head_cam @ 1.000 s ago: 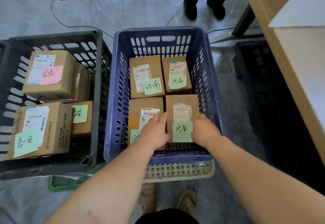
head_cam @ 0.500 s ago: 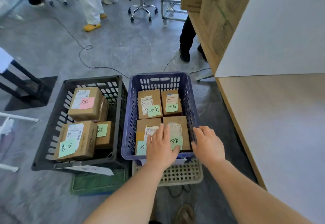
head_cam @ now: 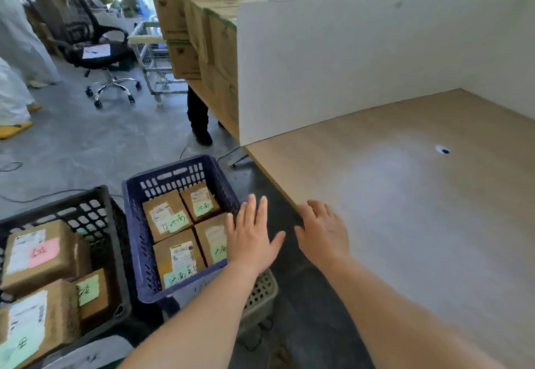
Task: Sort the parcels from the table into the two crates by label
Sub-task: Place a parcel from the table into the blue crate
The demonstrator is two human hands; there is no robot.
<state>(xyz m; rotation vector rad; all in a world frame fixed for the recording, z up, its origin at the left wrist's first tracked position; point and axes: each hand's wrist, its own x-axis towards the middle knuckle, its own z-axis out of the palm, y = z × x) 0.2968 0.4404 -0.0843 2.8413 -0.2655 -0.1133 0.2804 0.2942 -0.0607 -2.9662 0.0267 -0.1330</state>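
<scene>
Empty grips, both sides.

Left hand (head_cam: 251, 241): fingers straight and spread, palm down, holding nothing. It sits over the right-hand rim of the blue crate (head_cam: 136, 238) and covers a corner of the front-right parcel (head_cam: 215, 240).

Right hand (head_cam: 322, 232): fingers relaxed and lightly bent, holding nothing. It lies at the near edge of the table (head_cam: 405, 224); contact with the tabletop cannot be told.

Blue crate: on the floor just beside the table, resting on a beige perforated crate (head_cam: 260, 293). It holds four brown parcels laid flat in two rows, each with a printed shipping label and a green handwritten note:
- rear-left parcel (head_cam: 165, 215)
- rear-right parcel (head_cam: 199, 200)
- front-left parcel (head_cam: 179, 258)
- front-right parcel

Black crate (head_cam: 58, 203): on the floor, touching the blue crate's left side. Three parcels are visible:
- pink-note parcel (head_cam: 37, 253), uppermost at the rear
- small green-note parcel (head_cam: 88, 290), lower, toward the crate's right wall
- large front parcel (head_cam: 37, 319), green note at its near corner, partly cut off by the picture edge

Table: pale wood top with a small dark mark (head_cam: 443, 150) and a white partition (head_cam: 347, 59) standing along the far side.

Surroundings: stacked cardboard cartons (head_cam: 202, 36) behind the partition, a black office chair (head_cam: 95, 41) with a sheet of paper on its seat, a wire trolley (head_cam: 156, 59), and a standing person's dark trouser leg (head_cam: 198, 114).
</scene>
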